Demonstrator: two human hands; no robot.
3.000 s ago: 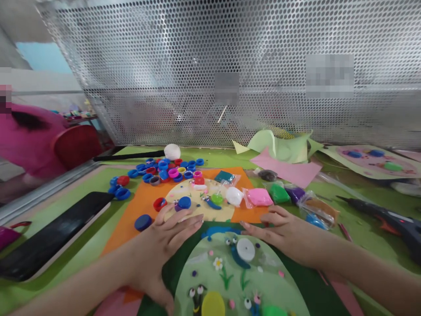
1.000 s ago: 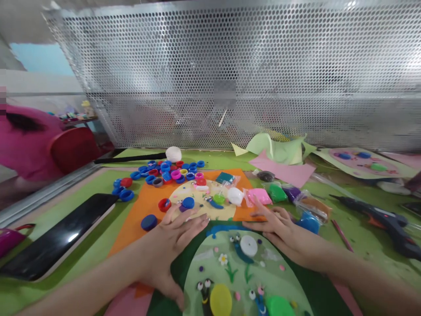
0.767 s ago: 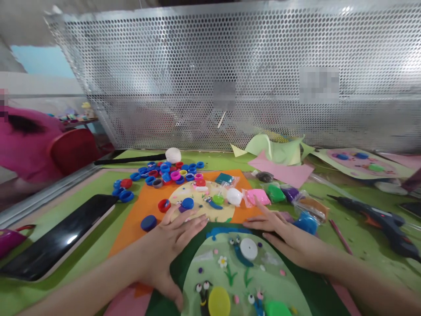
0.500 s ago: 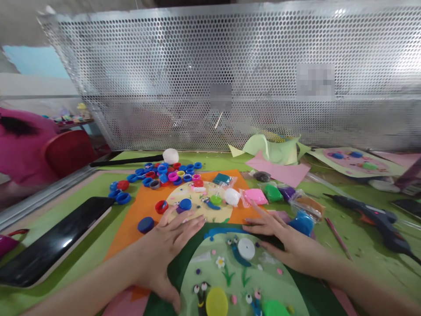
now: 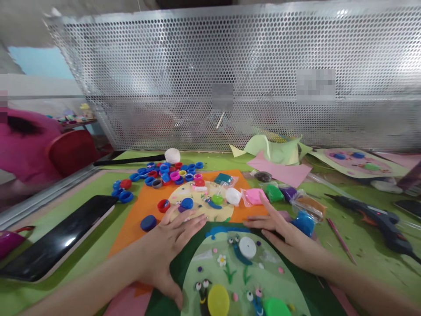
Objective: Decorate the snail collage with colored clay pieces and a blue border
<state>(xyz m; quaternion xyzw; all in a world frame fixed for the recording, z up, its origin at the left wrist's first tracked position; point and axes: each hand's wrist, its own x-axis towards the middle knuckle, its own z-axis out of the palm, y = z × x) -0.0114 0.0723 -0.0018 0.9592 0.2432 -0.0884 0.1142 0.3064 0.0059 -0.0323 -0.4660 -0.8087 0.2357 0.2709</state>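
The pale panel (image 5: 272,285) lies flat between our two hands, on a dark green sheet (image 5: 180,263), running from just beyond our fingertips back toward us. Our left hand (image 5: 161,250) is palm down at its left, fingers fanned and gripping nothing, thumb just beside the panel's edge. Our right hand (image 5: 283,232) is at its upper right, fingers spread and holding nothing, index finger angled up toward the pink packet (image 5: 255,196). The left thumb looks the nearer to the panel, judging by the gap.

On the panel we see a white cap (image 5: 247,248) high up, a flower (image 5: 222,260) left of it, and a yellow cap (image 5: 218,300) and green cap (image 5: 277,307) low down. Beyond lies an orange sheet (image 5: 126,228), partly under the dark one. The phone (image 5: 59,237) is well to the left, the glue gun (image 5: 371,217) well to the right.

The bottom edge cuts off the panel and its lower caps, so we cannot tell its long axis. Our left fingers overlap the cream panel (image 5: 226,213); whether our right palm presses down, we cannot tell.
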